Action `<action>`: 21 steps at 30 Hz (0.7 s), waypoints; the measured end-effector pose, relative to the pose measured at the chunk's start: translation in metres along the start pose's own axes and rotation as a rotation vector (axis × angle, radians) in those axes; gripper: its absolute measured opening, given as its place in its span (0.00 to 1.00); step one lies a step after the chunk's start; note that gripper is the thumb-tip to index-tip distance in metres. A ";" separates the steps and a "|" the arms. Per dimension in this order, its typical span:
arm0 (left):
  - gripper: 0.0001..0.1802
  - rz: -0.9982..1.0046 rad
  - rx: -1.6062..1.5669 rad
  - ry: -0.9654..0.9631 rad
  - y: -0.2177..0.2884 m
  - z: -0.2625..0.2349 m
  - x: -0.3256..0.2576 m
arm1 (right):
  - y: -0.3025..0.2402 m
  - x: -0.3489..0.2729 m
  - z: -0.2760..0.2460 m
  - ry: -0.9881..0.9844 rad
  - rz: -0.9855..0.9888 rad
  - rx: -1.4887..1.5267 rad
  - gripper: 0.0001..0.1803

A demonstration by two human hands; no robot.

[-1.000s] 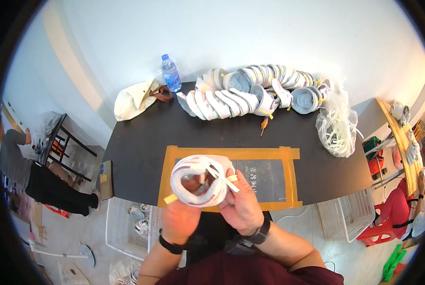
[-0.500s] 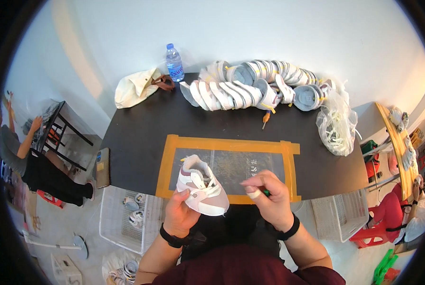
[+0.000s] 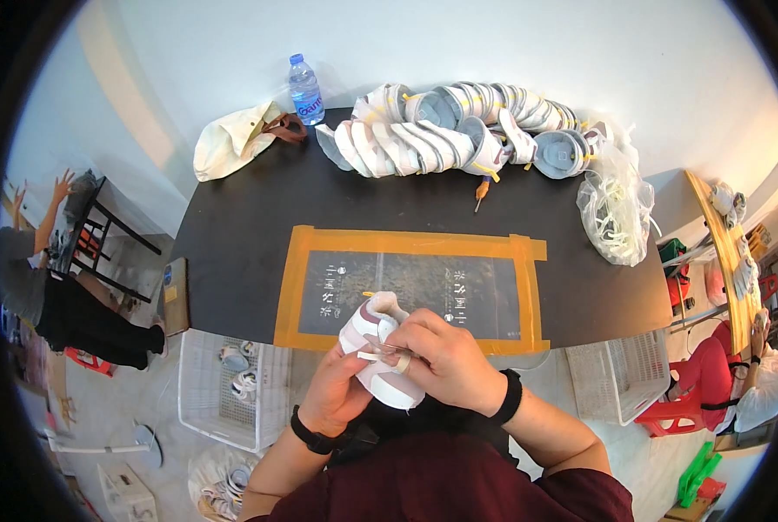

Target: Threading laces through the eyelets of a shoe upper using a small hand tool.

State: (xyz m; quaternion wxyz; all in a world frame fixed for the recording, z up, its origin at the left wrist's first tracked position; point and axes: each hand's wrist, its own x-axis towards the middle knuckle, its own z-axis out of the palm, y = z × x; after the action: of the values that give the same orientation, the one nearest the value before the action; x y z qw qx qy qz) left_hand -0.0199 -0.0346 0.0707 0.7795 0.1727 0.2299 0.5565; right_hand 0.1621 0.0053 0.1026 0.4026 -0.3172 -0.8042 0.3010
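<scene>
Your left hand (image 3: 341,396) and right hand (image 3: 441,361) both clasp the white-and-maroon sneaker (image 3: 373,348). Just beyond your grip lies the orange-taped dark cutting mat (image 3: 406,283).

- There was only one view, from a camera worn on the person's head.
- It looked almost straight down at the black table (image 3: 232,226) from high above.
- The far wall sat at the top of the picture and the person's own body at the bottom.
- The left hand (image 3: 341,396) and right hand (image 3: 445,361) came in from the lower edge and were the nearest things to the camera, close under it.
- The lens was very wide, so the picture was round with dark corners, and the table's straight edges bent near the rim.
- The floor showed on both sides, with another person (image 3: 50,287) far left.
</scene>
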 end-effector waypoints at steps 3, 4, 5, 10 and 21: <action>0.28 0.024 0.126 0.053 -0.005 -0.004 -0.003 | -0.004 -0.003 -0.002 -0.033 0.045 -0.103 0.10; 0.27 0.054 0.229 0.074 -0.008 -0.005 -0.003 | -0.005 -0.004 -0.003 -0.055 0.084 -0.165 0.10; 0.27 0.052 0.227 0.076 -0.011 -0.006 -0.004 | -0.004 -0.005 -0.001 -0.057 0.087 -0.164 0.10; 0.26 0.128 0.393 0.062 -0.016 -0.009 -0.007 | -0.001 -0.012 0.003 -0.065 0.212 0.025 0.08; 0.32 -0.051 0.070 0.063 -0.006 -0.006 0.005 | 0.020 -0.022 0.007 0.048 0.507 0.628 0.05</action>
State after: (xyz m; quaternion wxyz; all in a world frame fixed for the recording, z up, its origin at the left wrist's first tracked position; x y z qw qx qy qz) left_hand -0.0170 -0.0318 0.0621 0.7794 0.1764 0.2782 0.5330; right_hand 0.1726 -0.0002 0.0742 0.4114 -0.3740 -0.5600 0.6142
